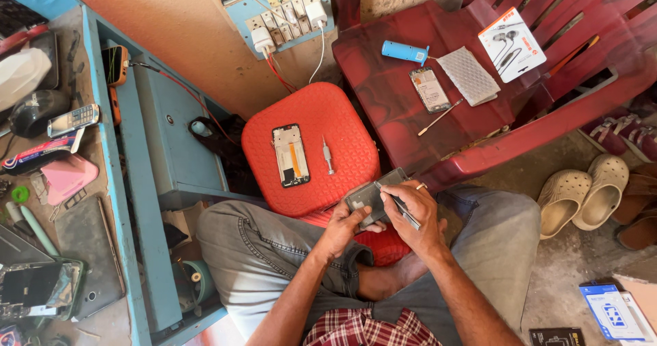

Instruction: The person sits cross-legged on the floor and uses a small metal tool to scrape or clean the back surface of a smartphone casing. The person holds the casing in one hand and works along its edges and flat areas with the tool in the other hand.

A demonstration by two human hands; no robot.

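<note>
Over the lap, at the red stool's [311, 147] near edge: grey phone body [369, 199], tilted
Left hand [342, 228]: grip wrapped round phone body's lower end
Right hand [414, 212]: grip pinching tweezers [397, 206]; tips on phone body
Stool top: phone frame [291, 156]; small screwdriver [328, 156] beside it

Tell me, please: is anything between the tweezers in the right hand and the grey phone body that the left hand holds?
Nothing visible is in the way. The left hand holds the grey phone body over the lap, and the right hand brings the tweezers directly onto its open face. The small screwdriver lies apart on the red stool.
</note>
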